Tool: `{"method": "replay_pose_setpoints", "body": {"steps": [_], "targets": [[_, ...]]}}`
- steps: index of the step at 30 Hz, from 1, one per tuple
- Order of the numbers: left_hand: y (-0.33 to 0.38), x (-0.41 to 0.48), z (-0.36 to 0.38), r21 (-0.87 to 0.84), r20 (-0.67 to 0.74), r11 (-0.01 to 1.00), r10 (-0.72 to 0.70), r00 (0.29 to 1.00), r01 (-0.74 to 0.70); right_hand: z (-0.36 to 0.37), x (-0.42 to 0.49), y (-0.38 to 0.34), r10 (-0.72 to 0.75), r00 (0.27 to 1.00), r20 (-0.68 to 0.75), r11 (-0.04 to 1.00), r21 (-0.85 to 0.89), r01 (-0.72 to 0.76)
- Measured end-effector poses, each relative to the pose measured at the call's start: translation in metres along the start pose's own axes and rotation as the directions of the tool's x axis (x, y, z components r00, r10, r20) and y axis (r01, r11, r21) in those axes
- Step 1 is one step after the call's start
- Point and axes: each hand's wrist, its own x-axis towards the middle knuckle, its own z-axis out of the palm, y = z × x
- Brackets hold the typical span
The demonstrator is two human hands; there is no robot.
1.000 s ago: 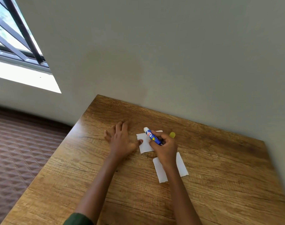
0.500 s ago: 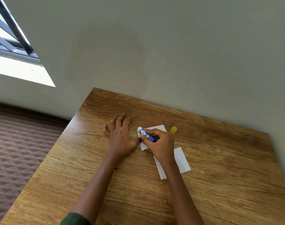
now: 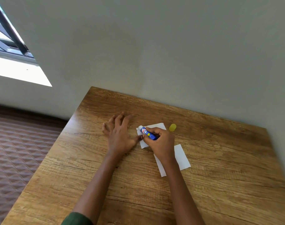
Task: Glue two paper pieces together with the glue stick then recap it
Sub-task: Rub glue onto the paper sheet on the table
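My right hand (image 3: 161, 142) grips a blue glue stick (image 3: 147, 133), uncapped, its white tip pointing left and down at the left edge of a white paper piece (image 3: 158, 126). My left hand (image 3: 119, 134) lies flat on the table with fingers spread, its thumb pressing that paper's left edge. A second white paper piece (image 3: 181, 156) lies nearer me, partly hidden under my right wrist. The yellow cap (image 3: 172, 127) rests on the table just right of the first paper.
The wooden table (image 3: 219, 176) stands against a grey wall (image 3: 171, 54). Its left edge drops to a patterned brown floor (image 3: 17, 151). A barred window (image 3: 7, 38) is at the upper left.
The glue stick's tip has moved left across the far paper, from its upper middle to its left edge. The left hand has stayed in place. The view has shifted slightly.
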Motion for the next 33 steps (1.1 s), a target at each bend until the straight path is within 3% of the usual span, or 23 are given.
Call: {"method": "replay_pose_setpoints", "body": {"steps": [33], "targets": [[0.001,0.000,-0.001,-0.005,0.018,1.000,-0.007,1.000,0.008,-0.034,0.010,0.022,0.119,0.966,-0.231,0.991,-0.027,-0.128]]}}
